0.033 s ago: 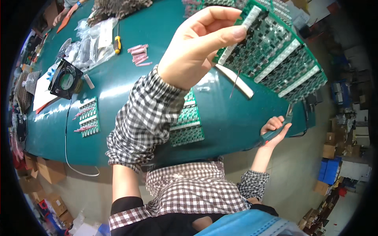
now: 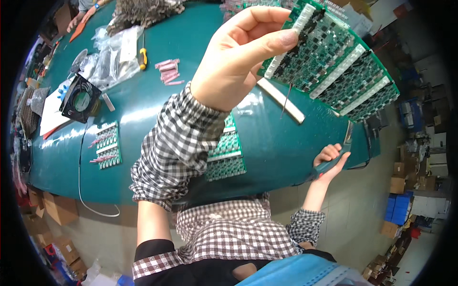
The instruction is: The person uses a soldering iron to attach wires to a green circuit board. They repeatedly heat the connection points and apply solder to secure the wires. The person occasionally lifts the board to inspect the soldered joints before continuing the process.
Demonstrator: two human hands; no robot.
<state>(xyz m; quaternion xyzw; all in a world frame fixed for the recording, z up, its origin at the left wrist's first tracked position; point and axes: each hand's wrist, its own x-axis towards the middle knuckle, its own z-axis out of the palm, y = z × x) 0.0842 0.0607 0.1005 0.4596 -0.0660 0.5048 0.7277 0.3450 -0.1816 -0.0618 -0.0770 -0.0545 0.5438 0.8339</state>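
My left hand [image 2: 238, 57] is raised above the table, thumb and fingers pinching one edge of a green circuit board [image 2: 329, 62]. The board is tilted, showing rows of small dark components and long white connector strips. A thin reddish lead [image 2: 286, 101] hangs from its lower edge. Lower right, my right hand [image 2: 333, 159] is closed around a hand tool with a dark green handle [image 2: 329, 164] and a narrow metal tip [image 2: 350, 128]. The tip points up towards the board's underside, apart from it; I cannot make out the tool's exact kind.
Another board [image 2: 226, 157] lies partly behind my left sleeve. Further left are a board with pink leads [image 2: 109, 148], a black fan [image 2: 81, 98], plastic bags [image 2: 117, 52], a screwdriver [image 2: 143, 58] and pink pieces [image 2: 168, 71]. A white bar [image 2: 281, 100] lies beneath the raised board. Another person's hand [image 2: 76, 21] is far left.
The tool in my right hand has dropped slightly away from the board's lower edge. The board in my left hand has shifted a little to the right and down.
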